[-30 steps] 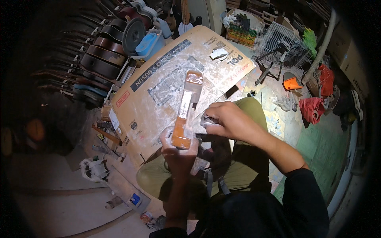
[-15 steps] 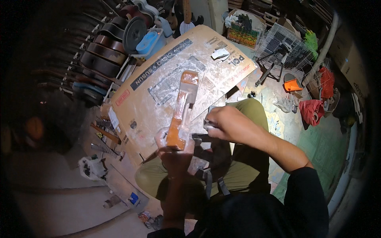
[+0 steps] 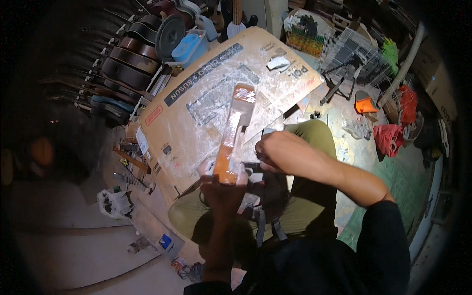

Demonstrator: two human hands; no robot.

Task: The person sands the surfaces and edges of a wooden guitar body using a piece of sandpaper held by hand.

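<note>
My left hand [image 3: 223, 192] is wrapped round the lower end of a long, narrow wooden piece [image 3: 228, 147], glossy orange-brown with a paler notched side. The piece stands out away from me, tilted slightly right at its far end. To its right, my right hand [image 3: 279, 151] is closed and apart from the wood; a small greyish edge shows by its fingers, too hidden to name. Beneath both hands lies a large flattened cardboard sheet [image 3: 182, 132], smeared with white dust. On its far part rests a small crumpled white piece [image 3: 278, 63].
Several guitars [image 3: 128, 64] hang in a row at the far left, next to a blue tub [image 3: 189, 48]. A wire cage [image 3: 351, 49], an orange object [image 3: 366, 105] and a red cloth [image 3: 388, 139] are on the right. A white plastic bag [image 3: 114, 202] lies at left.
The view has shifted slightly. The wooden piece now leans a little more to the right at its far end, still in my left hand. My right hand stays closed beside it.
</note>
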